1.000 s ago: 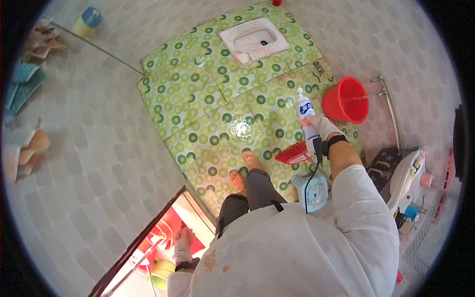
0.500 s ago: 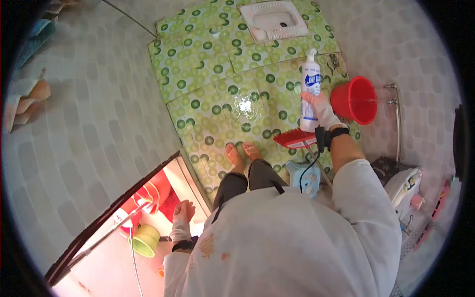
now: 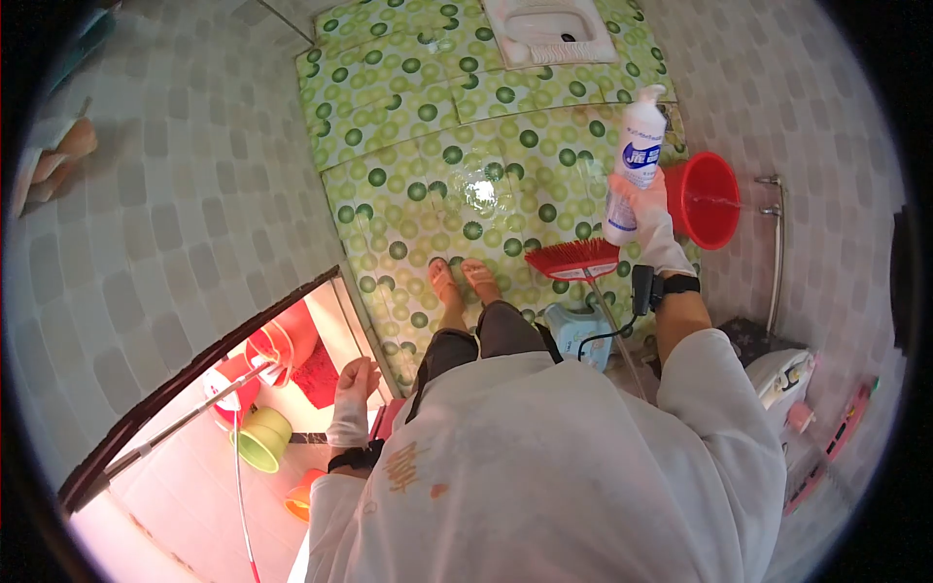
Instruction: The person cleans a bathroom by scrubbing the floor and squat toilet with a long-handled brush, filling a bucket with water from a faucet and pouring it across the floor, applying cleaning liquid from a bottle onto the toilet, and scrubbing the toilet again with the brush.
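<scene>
My right hand (image 3: 643, 199), in a pale wrist covering, is wrapped around a white pump bottle (image 3: 641, 146) with blue lettering. The bottle leans slightly to the right, its pump head uppermost. Below that hand is a red broom (image 3: 573, 259), its handle slanting down behind my sleeve. Just beyond the hand, a red bucket (image 3: 714, 201) stands by the right wall, with a thin water stream running into it from a tap (image 3: 771, 210). My left hand (image 3: 357, 381) hangs by the doorway, fingers loosely bent and apart, holding nothing.
A squat toilet (image 3: 554, 34) is set into the green-circled floor (image 3: 428, 185) at the far end. A light blue plastic item (image 3: 578, 330) stands near my legs. Beyond the doorway are red buckets, a green bucket (image 3: 262, 439) and a mop pole (image 3: 185, 420). A washbasin (image 3: 777, 374) is at the right.
My right hand has moved a little right with the bottle, which now tilts more. My left hand's fingers have bent somewhat. The whole view has shifted slightly.
</scene>
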`<action>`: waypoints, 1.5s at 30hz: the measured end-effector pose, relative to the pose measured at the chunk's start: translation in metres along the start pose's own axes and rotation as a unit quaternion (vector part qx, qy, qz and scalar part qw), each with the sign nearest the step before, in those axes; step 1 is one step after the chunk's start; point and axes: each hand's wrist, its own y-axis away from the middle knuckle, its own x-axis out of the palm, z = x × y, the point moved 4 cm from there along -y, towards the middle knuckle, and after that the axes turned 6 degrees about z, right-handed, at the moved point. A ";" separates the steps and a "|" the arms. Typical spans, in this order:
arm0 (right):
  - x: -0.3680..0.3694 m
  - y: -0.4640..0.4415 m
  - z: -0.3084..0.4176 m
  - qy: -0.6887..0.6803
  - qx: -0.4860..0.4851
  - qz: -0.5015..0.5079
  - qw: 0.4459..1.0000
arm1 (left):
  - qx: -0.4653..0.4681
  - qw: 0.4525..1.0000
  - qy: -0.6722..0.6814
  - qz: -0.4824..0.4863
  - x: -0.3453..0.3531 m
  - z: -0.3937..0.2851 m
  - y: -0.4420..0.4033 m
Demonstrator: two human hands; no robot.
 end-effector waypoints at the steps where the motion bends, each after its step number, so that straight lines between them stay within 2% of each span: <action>1: -0.001 -0.004 -0.018 0.033 0.023 0.030 0.999 | 0.006 1.000 0.006 0.019 0.012 -0.007 0.003; 3: -0.007 -0.016 -0.069 0.100 0.047 0.104 0.988 | 0.020 0.999 -0.009 0.029 0.030 -0.020 0.010; 4: -0.006 -0.015 -0.085 0.100 0.044 0.109 0.988 | 0.031 0.998 -0.027 0.040 0.038 -0.024 0.012; 6: -0.008 0.002 -0.120 0.196 0.148 0.136 0.960 | 0.042 0.998 -0.024 0.042 0.040 -0.023 0.014; 7: -0.005 0.012 -0.116 0.195 0.147 0.142 0.959 | 0.048 0.996 -0.023 0.068 0.036 -0.019 0.013; 9: 0.008 0.036 -0.117 0.220 0.219 0.208 0.928 | 0.053 0.994 -0.026 0.088 0.026 -0.009 0.015; 11: 0.014 0.049 -0.138 0.207 0.232 0.203 0.929 | 0.033 0.997 -0.068 0.001 0.006 0.002 0.020; 12: 0.013 0.059 -0.150 0.199 0.245 0.195 0.929 | 0.031 0.997 -0.077 0.005 -0.001 0.006 0.024; 13: 0.021 0.078 -0.118 0.171 0.276 0.142 0.935 | 0.006 0.998 -0.061 -0.010 -0.014 0.011 0.028; 16: 0.023 0.091 -0.161 0.192 0.316 0.116 0.922 | -0.055 0.996 -0.061 -0.040 -0.045 0.014 0.043; 17: 0.029 0.096 -0.165 0.132 0.318 0.152 0.926 | -0.088 0.992 -0.069 -0.053 -0.055 0.015 0.049; 20: 0.037 0.102 -0.192 0.126 0.331 0.145 0.924 | -0.104 0.991 -0.038 -0.078 -0.079 0.014 0.061; 22: 0.047 0.105 -0.192 0.140 0.316 0.166 0.924 | -0.098 0.992 -0.030 -0.070 -0.110 0.019 0.059; 24: 0.060 0.109 -0.170 0.238 0.316 0.146 0.907 | -0.095 0.994 -0.003 -0.054 -0.134 0.018 0.055; 29: 0.087 0.133 -0.194 0.175 0.306 0.106 0.930 | -0.082 0.995 -0.043 -0.026 -0.200 0.008 0.024; 34: 0.118 0.195 -0.185 0.257 0.315 0.066 0.911 | -0.054 0.997 -0.052 0.002 -0.276 -0.025 -0.005; 37: 0.123 0.230 -0.215 0.232 0.338 0.060 0.910 | -0.067 0.993 -0.093 -0.017 -0.293 -0.047 -0.004; 40: 0.148 0.267 -0.158 0.203 0.336 0.047 0.919 | -0.055 0.995 -0.079 -0.015 -0.310 -0.049 -0.014; 41: 0.150 0.273 -0.181 0.108 0.339 0.033 0.934 | -0.056 0.997 -0.060 0.014 -0.312 -0.048 -0.017; 42: 0.144 0.281 -0.199 0.107 0.340 0.027 0.934 | -0.057 0.996 -0.064 0.019 -0.314 -0.047 -0.021; 44: 0.149 0.298 -0.189 -0.036 0.323 -0.024 0.945 | -0.068 0.995 -0.066 0.041 -0.312 -0.043 -0.029; 45: 0.142 0.303 -0.200 -0.036 0.322 -0.032 0.945 | -0.072 0.994 -0.058 0.050 -0.314 -0.039 -0.034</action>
